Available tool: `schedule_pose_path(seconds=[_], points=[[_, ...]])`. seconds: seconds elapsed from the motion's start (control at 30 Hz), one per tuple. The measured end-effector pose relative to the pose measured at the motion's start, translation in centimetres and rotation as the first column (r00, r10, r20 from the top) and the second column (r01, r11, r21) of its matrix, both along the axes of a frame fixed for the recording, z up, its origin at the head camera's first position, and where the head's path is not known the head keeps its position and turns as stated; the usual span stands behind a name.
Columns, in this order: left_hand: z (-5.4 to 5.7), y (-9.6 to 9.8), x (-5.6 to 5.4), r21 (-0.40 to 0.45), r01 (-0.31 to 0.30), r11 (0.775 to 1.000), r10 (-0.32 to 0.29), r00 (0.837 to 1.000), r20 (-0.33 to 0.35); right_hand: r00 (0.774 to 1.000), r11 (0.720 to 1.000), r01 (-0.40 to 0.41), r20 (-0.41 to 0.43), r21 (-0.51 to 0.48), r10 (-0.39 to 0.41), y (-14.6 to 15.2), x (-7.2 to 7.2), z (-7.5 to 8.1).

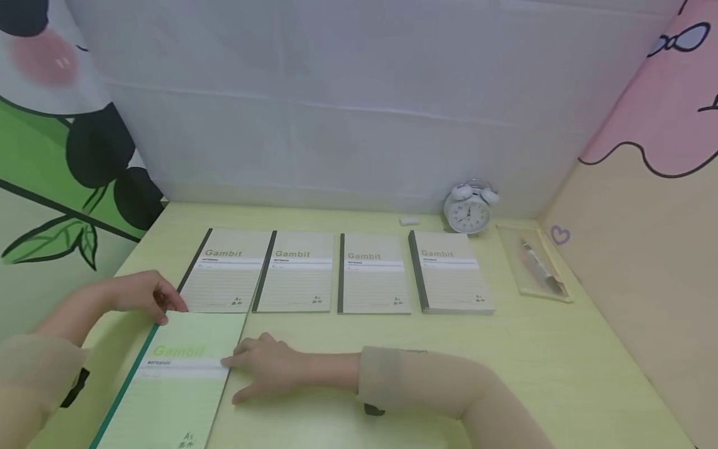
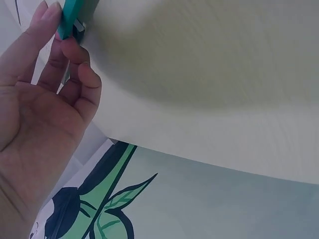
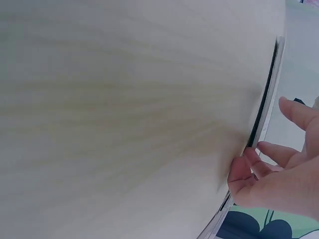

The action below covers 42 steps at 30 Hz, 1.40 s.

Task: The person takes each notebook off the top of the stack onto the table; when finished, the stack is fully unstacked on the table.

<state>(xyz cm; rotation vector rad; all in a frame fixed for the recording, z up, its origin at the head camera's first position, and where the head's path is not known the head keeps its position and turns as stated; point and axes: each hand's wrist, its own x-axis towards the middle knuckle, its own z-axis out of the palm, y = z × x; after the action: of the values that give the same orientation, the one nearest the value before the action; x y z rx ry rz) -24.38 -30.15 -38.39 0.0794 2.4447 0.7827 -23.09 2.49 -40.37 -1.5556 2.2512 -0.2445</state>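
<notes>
A green notebook (image 1: 176,380) with a teal spine lies at the front left, its top edge against the bottom of the leftmost white notebook (image 1: 224,265). At its top left corner, my left hand (image 1: 143,294) pinches the spine end between thumb and fingers. The left wrist view shows the teal spine (image 2: 70,17) between the thumb and fingers of that hand. My right hand (image 1: 269,365) touches the notebook's right edge with its fingertips, thumb spread away. Seen from the right wrist, the fingertips (image 3: 239,172) rest along the notebook's side.
Three more white notebooks (image 1: 294,274) with black spines stand in a row rightward; the rightmost is a thicker stack (image 1: 453,274). Behind are a white eraser-like block (image 1: 409,221) and a white alarm clock (image 1: 468,211). A clear pouch (image 1: 518,249) with a pen (image 1: 538,265) lies far right.
</notes>
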Motion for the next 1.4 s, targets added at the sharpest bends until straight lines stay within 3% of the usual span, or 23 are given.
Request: schedule_pose_path(seconds=[0.2,0.37,0.67,1.07,1.27,1.4], points=[[-0.4,-0.1,0.7,-0.026,-0.008,1.000,0.007,0.999,-0.036,1.000,1.000,0.009,-0.028,0.023,-0.008,-0.2,0.4,0.0],[-0.6,-0.7,1.1,-0.067,0.017,0.998,-0.024,0.994,-0.102,0.999,1.000,-0.027,-0.023,0.004,0.027,0.0,-0.2,-0.2],[-0.4,-0.4,1.1,-0.081,0.012,0.997,-0.023,0.990,-0.138,0.998,0.997,-0.064,0.024,-0.048,0.065,0.5,-1.1,-0.3],[2.1,2.0,0.1,-0.112,0.028,0.993,-0.051,0.975,-0.217,0.991,0.983,-0.046,0.115,-0.176,0.067,3.6,-4.0,1.2],[3.5,3.6,-1.0,-0.121,0.057,0.991,-0.085,0.967,-0.240,0.982,0.976,0.033,0.189,-0.216,0.009,6.0,-5.4,2.8],[4.7,4.9,-1.6,-0.126,0.079,0.989,-0.112,0.954,-0.279,0.972,0.969,0.068,0.234,-0.236,-0.012,7.7,-6.3,3.9]])
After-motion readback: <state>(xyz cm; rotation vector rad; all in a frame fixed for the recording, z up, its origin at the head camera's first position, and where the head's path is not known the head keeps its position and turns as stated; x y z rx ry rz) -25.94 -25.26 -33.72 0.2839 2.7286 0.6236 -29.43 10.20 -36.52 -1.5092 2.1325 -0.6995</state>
